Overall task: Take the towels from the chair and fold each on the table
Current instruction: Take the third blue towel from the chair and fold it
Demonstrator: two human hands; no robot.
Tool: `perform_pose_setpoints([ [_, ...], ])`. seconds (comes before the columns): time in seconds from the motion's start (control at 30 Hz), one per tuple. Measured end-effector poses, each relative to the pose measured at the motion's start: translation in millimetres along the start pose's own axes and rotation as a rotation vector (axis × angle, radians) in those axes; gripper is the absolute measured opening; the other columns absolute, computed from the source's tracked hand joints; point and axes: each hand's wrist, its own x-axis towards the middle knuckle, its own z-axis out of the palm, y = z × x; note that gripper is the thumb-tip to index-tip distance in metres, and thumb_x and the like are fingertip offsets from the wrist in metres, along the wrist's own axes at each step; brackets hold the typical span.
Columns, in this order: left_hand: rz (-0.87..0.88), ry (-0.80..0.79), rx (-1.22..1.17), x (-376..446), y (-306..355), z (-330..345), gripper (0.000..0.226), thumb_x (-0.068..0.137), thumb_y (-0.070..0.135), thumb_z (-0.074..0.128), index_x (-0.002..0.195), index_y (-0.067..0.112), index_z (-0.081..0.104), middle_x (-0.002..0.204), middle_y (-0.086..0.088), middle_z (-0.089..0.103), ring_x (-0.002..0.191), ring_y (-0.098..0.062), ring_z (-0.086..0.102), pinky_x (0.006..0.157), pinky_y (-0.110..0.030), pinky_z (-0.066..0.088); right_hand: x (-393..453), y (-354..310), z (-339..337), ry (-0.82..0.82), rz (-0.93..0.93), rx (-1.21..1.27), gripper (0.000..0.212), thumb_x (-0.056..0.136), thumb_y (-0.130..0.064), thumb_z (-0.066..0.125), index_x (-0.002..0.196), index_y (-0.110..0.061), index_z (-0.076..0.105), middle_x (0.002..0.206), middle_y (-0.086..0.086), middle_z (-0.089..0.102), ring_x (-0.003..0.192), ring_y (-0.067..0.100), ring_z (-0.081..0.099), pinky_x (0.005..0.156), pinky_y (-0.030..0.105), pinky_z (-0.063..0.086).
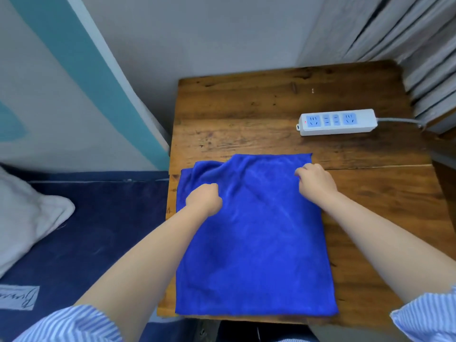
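One blue towel point(254, 243) lies on the wooden bench point(271, 104); left hand point(204, 199) and right hand point(315, 181) each pinch its rumpled far edge, fingertips hidden.

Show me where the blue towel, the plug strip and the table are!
blue towel point(256, 255), head view, on its flat middle.
plug strip point(336, 122), head view, on its white top among the sockets.
table point(246, 107), head view, on bare wood behind the towel.

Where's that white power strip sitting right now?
In the head view, the white power strip lies on the far right part of the wooden table, beyond the blue towel and apart from it, near the curtain.
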Motion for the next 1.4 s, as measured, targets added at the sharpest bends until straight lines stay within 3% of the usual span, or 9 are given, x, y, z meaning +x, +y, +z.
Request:
perform_pose_setpoints([
  [0.23,0.117,0.203,-0.196,42.4,43.1,-18.3,0.019,0.092,0.001,0.034,0.099,0.004,0.051,0.108,-0.011,0.057,0.087,-0.021,0.047,0.064,-0.032,0.037,39.8,11.0,2.8,-0.003,0.014,0.092,0.067,0.088,-0.002,0.048,0.145,-0.024,0.022,0.153,0.01,0.016,0.141,0.027,0.015,0.112,0.04,0.023],
  [0.43,0.185,0.139,-0.1,71.1,66.1,-20.2,0.044,0.092,0.007,0.041,0.135,0.009,0.04,0.135,-0.009,0.049,0.127,-0.026,0.043,0.1,-0.035,0.036,57.9,18.8,-2.2,-0.032,0.086,0.154,0.056,0.084,-0.004,0.051,0.136,-0.019,0.039,0.126,0.007,0.051,0.121,0.027,0.041,0.098,0.036,0.033],
  [0.6,0.356,-0.017,0.111,65.0,54.5,-41.5,0.01,0.09,0.018,0.051,0.093,0.011,0.057,0.104,-0.013,0.062,0.104,-0.027,0.052,0.071,-0.028,0.034,46.8,36.0,-17.3,-0.273,-0.092,0.479,0.013,0.082,-0.001,0.048,0.076,-0.011,0.053,0.08,0.006,0.053,0.077,0.021,0.048,0.061,0.027,0.033],
  [0.67,0.409,-0.141,0.204,56.2,36.7,-49.7,0.029,0.09,0.025,0.055,0.065,0.015,0.044,0.09,-0.011,0.055,0.09,-0.023,0.049,0.066,-0.026,0.031,37.0,41.5,-20.7,-0.501,-0.058,0.681,0.01,0.073,-0.005,0.048,0.063,-0.007,0.047,0.068,0.002,0.044,0.063,0.016,0.038,0.057,0.028,0.027],
  [0.83,0.34,-0.384,0.29,39.8,3.6,-60.5,0.022,0.091,0.026,0.055,0.073,0.017,0.045,0.081,0.0,0.045,0.083,-0.018,0.042,0.057,-0.022,0.032,25.4,37.9,-22.5,-0.712,0.042,0.87,0.019,0.043,-0.009,0.038,0.062,-0.006,0.038,0.066,-0.001,0.036,0.06,0.013,0.031,0.055,0.023,0.024],
  [0.9,0.31,-0.356,0.234,36.7,-5.5,-65.2,0.011,0.092,0.021,0.053,0.1,0.014,0.054,0.087,0.002,0.047,0.084,-0.016,0.042,0.054,-0.013,0.028,27.6,36.9,-18.4,-0.698,0.08,0.852,0.031,0.043,-0.009,0.039,0.071,-0.011,0.049,0.071,-0.006,0.041,0.063,0.008,0.036,0.056,0.02,0.028],
  [1.0,0.217,-0.317,0.093,36.3,-30.1,-69.4,0.016,0.091,0.019,0.054,0.076,0.016,0.051,0.075,0.003,0.047,0.073,-0.015,0.045,0.054,-0.017,0.029,35.1,36.0,-10.0,-0.585,0.068,0.891,0.044,0.046,-0.014,0.04,0.089,-0.01,0.05,0.084,0.002,0.046,0.074,0.02,0.041,0.068,0.024,0.03],
  [1.17,0.064,-0.278,-0.169,37.3,-67.2,-66.9,0.011,0.092,0.016,0.055,0.081,0.018,0.053,0.073,0.007,0.046,0.072,-0.012,0.044,0.057,-0.016,0.033,38.6,11.6,-15.2,-0.372,-0.024,0.978,0.025,0.08,-0.006,0.039,0.058,-0.011,0.03,0.065,0.005,0.031,0.06,0.015,0.028,0.054,0.022,0.024],
  [1.4,-0.058,-0.104,-0.269,55.8,-84.8,-64.3,0.011,0.092,0.008,0.052,0.084,0.01,0.06,0.089,-0.009,0.055,0.085,-0.022,0.05,0.063,-0.024,0.038,51.9,10.0,-4.5,-0.137,-0.019,0.227,0.018,0.091,-0.016,0.046,0.094,-0.007,0.062,0.105,0.009,0.052,0.097,0.02,0.048,0.08,0.029,0.042],
])
